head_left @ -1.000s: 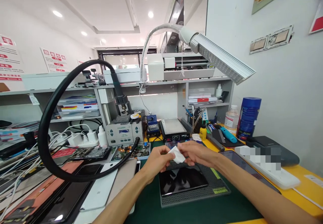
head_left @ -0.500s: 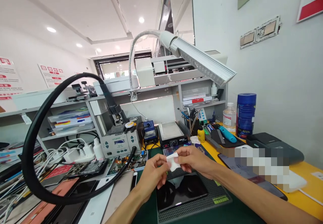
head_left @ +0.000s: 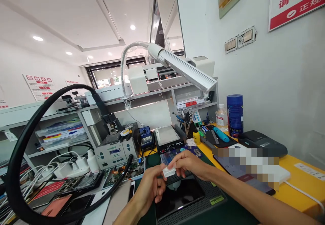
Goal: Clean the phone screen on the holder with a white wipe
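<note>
Above a dark-screened tablet-like device (head_left: 180, 196), my two hands meet at a small, flat white piece (head_left: 169, 172) that looks like folded paper or a wipe. My left hand (head_left: 152, 182) pinches its left side between thumb and forefinger, the other fingers curled. On its right side, my right hand (head_left: 186, 165) grips with bent fingers; its fingertips partly cover the piece. The device lies face up on a dark, perforated mat (head_left: 215, 198), and its glossy screen reflects the hands.
A black hose (head_left: 15, 171) loops at the left over phones and parts. Behind the hands stand a soldering-type station (head_left: 115, 152), a flat heating plate (head_left: 165, 135) and a yellow bottle (head_left: 196, 137). A blue canister (head_left: 235, 115) and black case (head_left: 262, 143) are at right.
The view has shifted, so the surroundings sit further left. The white piece has tilted flatter between my fingers, and my right fingers now cover more of it.
</note>
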`<act>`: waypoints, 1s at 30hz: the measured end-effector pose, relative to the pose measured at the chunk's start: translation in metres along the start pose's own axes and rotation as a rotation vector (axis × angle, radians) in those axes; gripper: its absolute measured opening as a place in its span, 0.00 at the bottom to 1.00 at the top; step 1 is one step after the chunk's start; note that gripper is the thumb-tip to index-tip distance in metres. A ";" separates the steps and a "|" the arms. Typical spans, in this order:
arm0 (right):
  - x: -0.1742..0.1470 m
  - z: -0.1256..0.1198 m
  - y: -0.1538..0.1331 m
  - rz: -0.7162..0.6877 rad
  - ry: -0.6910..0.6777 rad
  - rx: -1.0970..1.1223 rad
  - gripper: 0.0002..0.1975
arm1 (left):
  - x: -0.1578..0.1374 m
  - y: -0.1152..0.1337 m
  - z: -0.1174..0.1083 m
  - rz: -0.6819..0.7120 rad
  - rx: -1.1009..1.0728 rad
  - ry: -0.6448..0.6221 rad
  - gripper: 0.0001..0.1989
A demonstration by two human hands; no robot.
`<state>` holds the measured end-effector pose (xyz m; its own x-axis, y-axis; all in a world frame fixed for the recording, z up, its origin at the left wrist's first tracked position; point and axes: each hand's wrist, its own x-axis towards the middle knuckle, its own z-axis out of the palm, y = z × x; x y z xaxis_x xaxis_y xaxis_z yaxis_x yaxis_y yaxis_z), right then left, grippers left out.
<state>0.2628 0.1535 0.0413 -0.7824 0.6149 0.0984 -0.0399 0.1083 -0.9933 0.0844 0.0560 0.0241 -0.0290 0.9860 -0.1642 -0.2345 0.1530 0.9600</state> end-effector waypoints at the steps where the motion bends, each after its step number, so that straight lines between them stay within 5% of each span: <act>1: 0.000 0.001 0.000 -0.004 0.003 -0.012 0.11 | -0.001 0.001 0.001 -0.006 0.040 0.003 0.18; 9: 0.005 0.007 0.013 0.022 0.061 -0.083 0.22 | -0.006 0.006 0.001 0.124 0.249 0.070 0.16; 20: 0.015 0.017 0.023 0.005 0.164 -0.173 0.18 | 0.013 -0.013 -0.007 0.260 0.380 0.156 0.29; 30: 0.003 0.034 0.025 -0.251 0.365 -0.544 0.13 | 0.013 -0.023 -0.007 0.264 0.365 0.119 0.29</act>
<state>0.2383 0.1310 0.0149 -0.5277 0.7328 0.4296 0.1988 0.5983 -0.7762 0.0826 0.0650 -0.0016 -0.1582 0.9831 0.0924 0.1525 -0.0681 0.9860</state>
